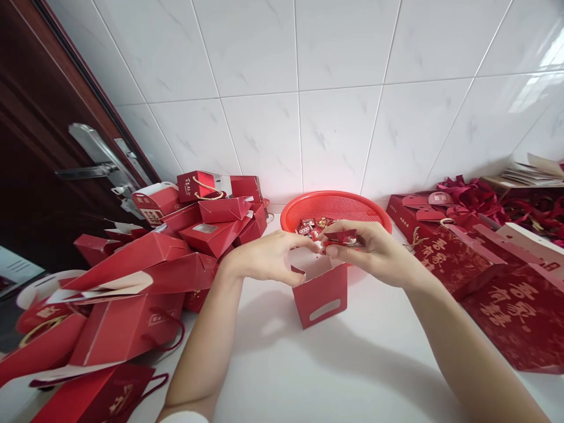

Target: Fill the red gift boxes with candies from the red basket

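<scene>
A small red paper box (324,296) with a pale oval patch on its near side stands on the white table, its top open and pale inside. My left hand (268,255) is curved over its left side, thumb at the rim and fingers reaching across the opening. Held between the thumb and fingers of my right hand (379,249), just above the box's right edge, is a shiny red wrapped candy (346,237). Behind the box sits a red plastic basket (339,202) with several wrapped candies (307,226), partly hidden by my hands.
A pile of red gift boxes (127,323) covers the left side of the white table (282,376). Larger red printed boxes (515,317) and dark red ribbons (473,200) lie on the right. Behind are a tiled wall (259,129) and a dark door with a metal handle (97,170).
</scene>
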Demonstrator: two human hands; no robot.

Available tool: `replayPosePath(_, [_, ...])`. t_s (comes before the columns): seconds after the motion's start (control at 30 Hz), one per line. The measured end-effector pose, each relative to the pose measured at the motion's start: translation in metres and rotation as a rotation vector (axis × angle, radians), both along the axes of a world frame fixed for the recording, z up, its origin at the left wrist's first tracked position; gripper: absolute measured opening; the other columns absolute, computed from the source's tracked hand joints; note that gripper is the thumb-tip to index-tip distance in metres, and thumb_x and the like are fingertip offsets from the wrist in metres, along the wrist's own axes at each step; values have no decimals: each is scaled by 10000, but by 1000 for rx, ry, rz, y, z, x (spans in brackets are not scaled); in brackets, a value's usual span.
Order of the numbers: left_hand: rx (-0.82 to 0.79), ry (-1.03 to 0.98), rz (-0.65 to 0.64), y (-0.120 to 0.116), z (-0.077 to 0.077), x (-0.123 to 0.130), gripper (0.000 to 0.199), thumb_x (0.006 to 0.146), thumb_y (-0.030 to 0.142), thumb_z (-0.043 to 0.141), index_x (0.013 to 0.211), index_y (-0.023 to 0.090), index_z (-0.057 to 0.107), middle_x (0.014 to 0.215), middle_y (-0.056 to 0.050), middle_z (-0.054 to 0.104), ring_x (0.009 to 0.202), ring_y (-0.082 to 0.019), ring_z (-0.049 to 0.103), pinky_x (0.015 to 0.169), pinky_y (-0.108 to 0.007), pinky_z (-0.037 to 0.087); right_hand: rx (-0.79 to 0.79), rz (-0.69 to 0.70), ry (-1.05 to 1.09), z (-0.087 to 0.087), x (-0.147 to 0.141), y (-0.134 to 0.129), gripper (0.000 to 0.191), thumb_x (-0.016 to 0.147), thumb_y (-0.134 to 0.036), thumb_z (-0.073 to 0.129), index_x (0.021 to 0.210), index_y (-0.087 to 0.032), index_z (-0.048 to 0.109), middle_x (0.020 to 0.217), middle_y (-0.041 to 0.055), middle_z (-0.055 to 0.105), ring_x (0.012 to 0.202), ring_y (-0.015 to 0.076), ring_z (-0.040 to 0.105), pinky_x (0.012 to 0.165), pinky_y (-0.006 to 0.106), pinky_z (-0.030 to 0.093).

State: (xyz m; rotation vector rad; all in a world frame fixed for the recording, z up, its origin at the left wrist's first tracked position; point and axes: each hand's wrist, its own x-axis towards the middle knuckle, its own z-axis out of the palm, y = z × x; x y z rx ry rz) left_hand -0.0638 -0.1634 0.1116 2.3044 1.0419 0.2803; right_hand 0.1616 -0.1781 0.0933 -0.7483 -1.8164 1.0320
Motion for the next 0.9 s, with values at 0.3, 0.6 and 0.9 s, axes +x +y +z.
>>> replayPosePath(0.3, [-12,-1,-53,3,1,1,402,687,218,659,1086,202,704,957,-4,732,836,-203,668,697,-263,491,58,-14,-202,-15,-6,11,140,832,-305,721,903,-194,770,854,38,738,791,199,664,691,308,510])
replayPosePath(0.6, [-30,-4,-35,5,-3,-2,540,691,209,697,1229,254,684,1164,-16,738,1088,-253,670,884,-298,498,-37,-80,33,-6,-6,7,241,857,-386,686,871,-215,516,679,-44,571,510,83,453,464,225,374])
replayPosePath(0.9, [-55,-62,-90,7,-4,-1,513,699,191,686,1210,235,690,1174,-15,726,1068,-241,668,895,-300,504,32,103,32,-6,-3,6,127,923,-311,613,865,-203,579,835,17,630,745,151,592,670,291,497])
